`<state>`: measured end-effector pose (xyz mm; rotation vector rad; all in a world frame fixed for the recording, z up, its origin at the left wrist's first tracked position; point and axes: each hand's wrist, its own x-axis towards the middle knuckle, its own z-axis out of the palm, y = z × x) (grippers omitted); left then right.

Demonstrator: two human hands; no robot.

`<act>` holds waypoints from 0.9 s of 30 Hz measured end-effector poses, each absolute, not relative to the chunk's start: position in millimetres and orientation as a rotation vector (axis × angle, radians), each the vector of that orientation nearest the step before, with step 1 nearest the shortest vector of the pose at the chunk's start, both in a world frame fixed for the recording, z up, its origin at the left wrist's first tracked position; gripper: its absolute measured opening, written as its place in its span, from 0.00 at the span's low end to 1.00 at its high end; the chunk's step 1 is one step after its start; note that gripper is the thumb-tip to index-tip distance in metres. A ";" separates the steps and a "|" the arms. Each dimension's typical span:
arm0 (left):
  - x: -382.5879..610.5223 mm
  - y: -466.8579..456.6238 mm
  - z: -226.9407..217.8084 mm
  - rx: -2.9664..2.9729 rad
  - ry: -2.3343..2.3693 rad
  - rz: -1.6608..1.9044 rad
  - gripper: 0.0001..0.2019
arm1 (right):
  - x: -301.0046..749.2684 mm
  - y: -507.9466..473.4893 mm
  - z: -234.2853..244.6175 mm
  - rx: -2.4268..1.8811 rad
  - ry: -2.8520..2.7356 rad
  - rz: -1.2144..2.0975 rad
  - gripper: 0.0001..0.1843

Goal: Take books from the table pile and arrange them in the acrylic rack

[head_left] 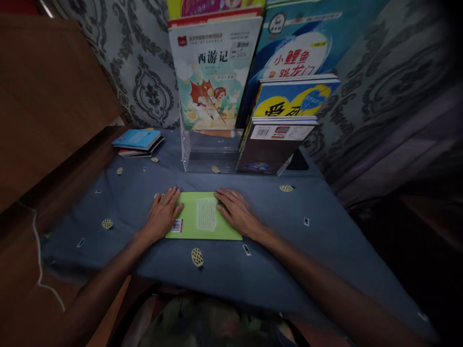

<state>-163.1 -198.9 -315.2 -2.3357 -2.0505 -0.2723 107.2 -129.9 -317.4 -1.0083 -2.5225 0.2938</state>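
Two hands (164,212) touch opposite edges of the green book (205,215), ample cloth (264,270) around.

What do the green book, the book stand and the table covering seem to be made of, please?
Green book: probably card or paper, fairly matte, with a printed barcode. Stand: likely clear plastic, glossy, with see-through walls catching light. Table covering: apparently matte fabric, softly creased, though coated cloth possible.

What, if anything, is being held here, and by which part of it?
Nothing is clearly held; the left grip and right grip rest on the left and right ends of the flat green book.
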 end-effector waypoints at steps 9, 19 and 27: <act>-136.8 -139.2 -311.4 -2.692 -1.781 -0.328 0.26 | 155.2 -188.3 -321.2 -1.290 -2.434 -0.046 0.23; -119.3 -117.1 -315.6 -2.789 -1.720 -0.344 0.27 | 186.2 -237.0 -327.0 -1.333 -2.302 -0.058 0.21; -216.2 -160.0 -322.9 -2.258 -2.133 -0.260 0.31 | 185.4 -245.6 -321.4 -1.160 -2.360 0.089 0.28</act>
